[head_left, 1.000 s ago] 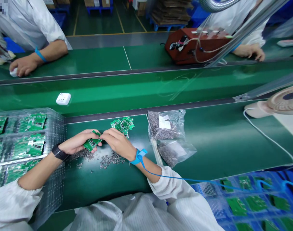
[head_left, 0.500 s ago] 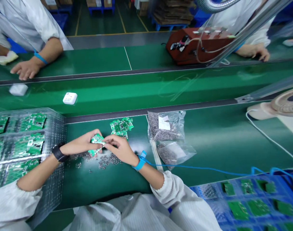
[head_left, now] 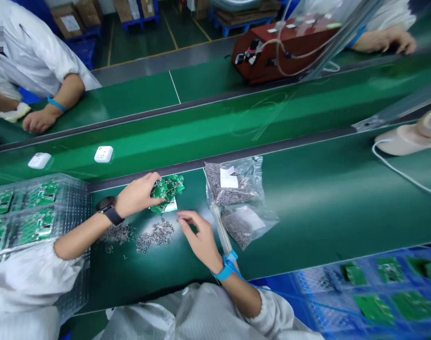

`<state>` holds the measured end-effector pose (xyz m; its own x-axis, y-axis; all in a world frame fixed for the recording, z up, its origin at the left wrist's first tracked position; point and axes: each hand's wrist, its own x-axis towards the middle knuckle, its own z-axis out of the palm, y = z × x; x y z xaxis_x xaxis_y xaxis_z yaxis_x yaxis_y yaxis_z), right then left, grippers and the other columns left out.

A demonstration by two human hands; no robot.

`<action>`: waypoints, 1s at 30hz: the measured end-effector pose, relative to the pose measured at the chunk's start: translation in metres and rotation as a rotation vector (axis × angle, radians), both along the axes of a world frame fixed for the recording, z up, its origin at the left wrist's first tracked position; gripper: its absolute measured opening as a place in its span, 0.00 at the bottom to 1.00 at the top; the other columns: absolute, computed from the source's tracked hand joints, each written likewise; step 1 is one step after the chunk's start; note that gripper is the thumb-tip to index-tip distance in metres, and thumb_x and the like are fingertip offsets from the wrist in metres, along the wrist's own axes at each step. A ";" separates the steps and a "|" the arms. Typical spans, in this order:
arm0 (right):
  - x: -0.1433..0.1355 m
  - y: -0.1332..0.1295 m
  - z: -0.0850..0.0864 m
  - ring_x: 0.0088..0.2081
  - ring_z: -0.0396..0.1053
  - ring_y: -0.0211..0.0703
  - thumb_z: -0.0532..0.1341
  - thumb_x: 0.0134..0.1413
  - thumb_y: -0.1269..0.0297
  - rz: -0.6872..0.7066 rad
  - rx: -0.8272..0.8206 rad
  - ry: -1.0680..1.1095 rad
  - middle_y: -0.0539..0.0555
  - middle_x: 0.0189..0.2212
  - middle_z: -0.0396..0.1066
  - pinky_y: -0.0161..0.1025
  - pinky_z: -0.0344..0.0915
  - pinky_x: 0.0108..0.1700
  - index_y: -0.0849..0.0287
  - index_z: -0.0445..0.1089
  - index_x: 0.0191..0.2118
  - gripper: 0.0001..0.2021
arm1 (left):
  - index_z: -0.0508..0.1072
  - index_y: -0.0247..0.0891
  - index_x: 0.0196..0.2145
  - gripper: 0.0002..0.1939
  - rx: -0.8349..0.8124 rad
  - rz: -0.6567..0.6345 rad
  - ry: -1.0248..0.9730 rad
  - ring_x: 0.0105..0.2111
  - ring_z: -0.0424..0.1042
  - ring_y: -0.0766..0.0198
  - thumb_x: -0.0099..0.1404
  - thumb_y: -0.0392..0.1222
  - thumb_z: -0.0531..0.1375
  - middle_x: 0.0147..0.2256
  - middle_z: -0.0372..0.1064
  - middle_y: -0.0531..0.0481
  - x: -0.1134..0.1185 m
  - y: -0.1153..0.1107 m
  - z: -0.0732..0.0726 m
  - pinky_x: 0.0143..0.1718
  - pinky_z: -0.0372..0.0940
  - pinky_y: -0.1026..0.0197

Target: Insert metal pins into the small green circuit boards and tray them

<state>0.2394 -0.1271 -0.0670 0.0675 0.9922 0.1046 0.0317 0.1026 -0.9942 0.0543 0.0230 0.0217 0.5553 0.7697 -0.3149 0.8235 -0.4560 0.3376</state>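
Note:
My left hand (head_left: pixel 138 192), with a dark watch on its wrist, is at the pile of green circuit boards (head_left: pixel 175 183). Its thumb lies over a circuit board (head_left: pixel 160 190) at the pile's left side, and the other fingers are partly hidden. To the right, my right hand (head_left: pixel 200 238) hovers above the green mat, thumb and forefinger curved with tips close but apart. Nothing shows between them. Small metal parts (head_left: pixel 156 236) lie scattered between my hands, with a second heap (head_left: pixel 118 233) below my left wrist.
Clear trays of circuit boards (head_left: pixel 41 224) stand at left. Two bags of small parts (head_left: pixel 231 186) lie right of the pile. A blue tray with boards (head_left: pixel 374 307) is at lower right. A red-brown machine (head_left: pixel 272 59) and co-workers' hands (head_left: pixel 40 121) are across the bench.
My left hand has moved up and right with the circuit board to the pile. My right hand has come away from the board, moving right and slightly down. The view has shifted a little.

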 end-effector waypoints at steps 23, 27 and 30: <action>0.063 -0.051 -0.024 0.43 0.77 0.43 0.57 0.71 0.69 0.257 -0.081 -0.009 0.53 0.41 0.78 0.38 0.69 0.46 0.53 0.77 0.45 0.10 | 0.64 0.40 0.52 0.27 0.018 -0.064 0.126 0.42 0.72 0.50 0.62 0.57 0.64 0.51 0.66 0.42 0.021 0.030 -0.019 0.42 0.64 0.54; 0.067 -0.052 -0.023 0.43 0.76 0.43 0.57 0.72 0.68 0.286 -0.095 0.008 0.53 0.40 0.78 0.38 0.69 0.46 0.52 0.77 0.45 0.10 | 0.63 0.39 0.49 0.27 0.174 0.115 0.119 0.43 0.71 0.49 0.65 0.62 0.61 0.45 0.67 0.43 -0.001 0.005 -0.006 0.42 0.65 0.53; 0.069 -0.051 -0.022 0.43 0.76 0.44 0.57 0.72 0.68 0.301 -0.100 0.011 0.53 0.40 0.77 0.38 0.69 0.46 0.53 0.77 0.45 0.10 | 0.63 0.39 0.48 0.25 0.157 0.192 0.185 0.38 0.71 0.51 0.65 0.61 0.62 0.44 0.66 0.43 -0.013 -0.020 -0.018 0.38 0.64 0.54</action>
<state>0.3082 -0.1784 -0.0890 -0.2302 0.9731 0.0065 0.0035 0.0075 -1.0000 0.0416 0.0025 0.0036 0.3396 0.9022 -0.2657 0.9404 -0.3211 0.1116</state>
